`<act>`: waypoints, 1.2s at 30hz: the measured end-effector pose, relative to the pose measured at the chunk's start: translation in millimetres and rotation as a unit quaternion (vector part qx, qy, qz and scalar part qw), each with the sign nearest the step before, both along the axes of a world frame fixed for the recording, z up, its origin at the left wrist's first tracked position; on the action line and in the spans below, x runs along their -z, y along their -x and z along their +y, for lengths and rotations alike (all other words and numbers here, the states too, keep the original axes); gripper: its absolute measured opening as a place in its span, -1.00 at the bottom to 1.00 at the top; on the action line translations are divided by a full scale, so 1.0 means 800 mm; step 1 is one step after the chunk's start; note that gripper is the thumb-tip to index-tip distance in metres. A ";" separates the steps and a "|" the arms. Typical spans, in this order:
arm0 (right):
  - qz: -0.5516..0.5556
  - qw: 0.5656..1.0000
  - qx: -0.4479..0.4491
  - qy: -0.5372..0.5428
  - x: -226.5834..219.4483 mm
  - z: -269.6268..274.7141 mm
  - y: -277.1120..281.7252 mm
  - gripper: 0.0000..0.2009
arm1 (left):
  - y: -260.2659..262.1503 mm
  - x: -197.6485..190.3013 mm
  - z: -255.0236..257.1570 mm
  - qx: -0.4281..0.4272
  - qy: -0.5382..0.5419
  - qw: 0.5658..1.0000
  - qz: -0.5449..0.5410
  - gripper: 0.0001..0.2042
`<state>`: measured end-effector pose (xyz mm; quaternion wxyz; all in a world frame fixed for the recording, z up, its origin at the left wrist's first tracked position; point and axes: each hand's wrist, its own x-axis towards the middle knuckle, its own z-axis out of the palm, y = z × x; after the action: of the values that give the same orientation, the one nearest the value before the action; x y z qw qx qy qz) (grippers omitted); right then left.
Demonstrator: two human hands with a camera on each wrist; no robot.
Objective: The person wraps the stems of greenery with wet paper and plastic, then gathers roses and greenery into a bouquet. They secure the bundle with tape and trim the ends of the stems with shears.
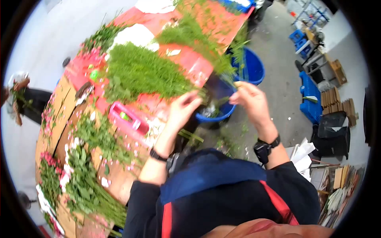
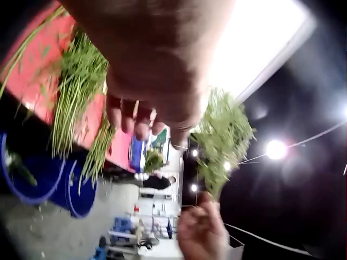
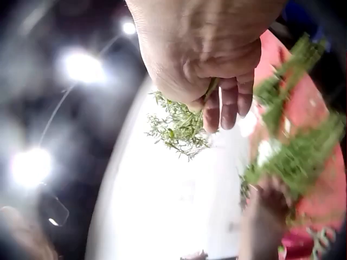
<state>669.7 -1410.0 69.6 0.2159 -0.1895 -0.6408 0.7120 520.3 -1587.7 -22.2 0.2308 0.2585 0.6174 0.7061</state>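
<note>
My right hand (image 1: 252,99) grips the stem ends of a feathery green bunch, whose foliage (image 2: 225,135) stands up from that fist in the left wrist view. In the right wrist view the stems pass between thumb and fingers of the right hand (image 3: 209,54), with leafy tips (image 3: 179,127) beyond. My left hand (image 1: 184,109) is at the stem end of a large pile of green sprigs (image 1: 143,71). Its fingers hang loosely bent in the left wrist view, with nothing seen in the left hand (image 2: 157,81).
Blue buckets (image 1: 260,67) stand on the floor at the red table's edge (image 1: 204,73). Nearer left lie a pink holder (image 1: 129,119) and leafy rose stems (image 1: 85,174). A blue case (image 1: 309,97) and cardboard stacks are at right. Another person (image 1: 33,103) is at far left.
</note>
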 end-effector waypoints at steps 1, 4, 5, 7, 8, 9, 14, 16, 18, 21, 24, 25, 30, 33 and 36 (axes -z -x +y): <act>-0.037 0.997 -0.039 0.049 0.035 -0.019 0.009 -0.77 | -0.007 -0.016 0.011 0.033 -0.022 0.995 -0.092 -0.74; -0.117 0.985 -0.064 0.111 0.091 -0.059 0.029 -0.80 | 0.010 -0.007 0.020 0.032 0.011 0.974 -0.223 -0.77; -0.121 0.985 -0.054 0.107 0.114 -0.059 0.036 -0.81 | 0.010 0.009 0.018 -0.007 0.009 0.968 -0.249 -0.81; -0.143 0.982 -0.036 0.114 0.128 -0.066 0.043 -0.85 | 0.009 0.036 0.008 -0.038 0.000 0.943 -0.330 -0.82; -0.142 0.982 -0.046 0.112 0.137 -0.068 0.043 -0.85 | 0.009 0.048 0.004 -0.050 -0.007 0.928 -0.369 -0.83; -0.141 0.982 -0.055 0.109 0.147 -0.069 0.043 -0.85 | 0.007 0.056 0.000 -0.063 -0.009 0.919 -0.388 -0.87; -0.076 0.961 -0.074 -0.254 0.152 -0.068 0.034 -0.85 | -0.007 0.090 0.000 -0.091 -0.048 0.896 -0.432 -0.89; -0.023 0.951 -0.063 -0.303 0.115 -0.072 0.028 -0.89 | 0.001 0.112 0.002 -0.142 -0.034 0.878 -0.456 -0.89; -0.018 0.938 -0.090 -0.336 0.101 -0.068 0.013 -0.91 | -0.001 0.111 0.009 -0.126 -0.041 0.888 -0.440 -0.89; -0.059 0.977 -0.023 -0.206 0.058 -0.064 -0.013 -0.87 | 0.016 0.118 0.003 -0.174 -0.017 0.895 -0.410 -0.91; -0.021 0.972 0.029 -0.232 0.013 -0.024 -0.031 -0.87 | 0.037 0.143 -0.018 -0.150 -0.013 0.900 -0.410 -0.90; -0.076 0.968 0.002 -0.240 0.006 -0.021 -0.025 -0.87 | 0.029 0.131 -0.020 -0.105 -0.009 0.907 -0.408 -0.89; -0.212 0.871 -0.170 -0.409 0.144 -0.022 0.018 -0.80 | -0.006 0.104 0.006 0.026 -0.105 0.890 -0.443 -0.79; -0.333 0.885 -0.207 -0.253 0.147 -0.048 0.022 -0.80 | -0.001 0.104 -0.001 0.104 -0.150 0.837 -0.515 -0.76; -0.335 0.873 -0.257 -0.246 0.164 -0.046 0.016 -0.82 | 0.004 0.102 -0.006 0.114 -0.111 0.837 -0.524 -0.78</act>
<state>656.7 -1446.8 -61.3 -0.1623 -0.1860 -0.8554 0.4555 517.5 -1592.2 -103.7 0.5683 -0.0576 0.2880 0.7686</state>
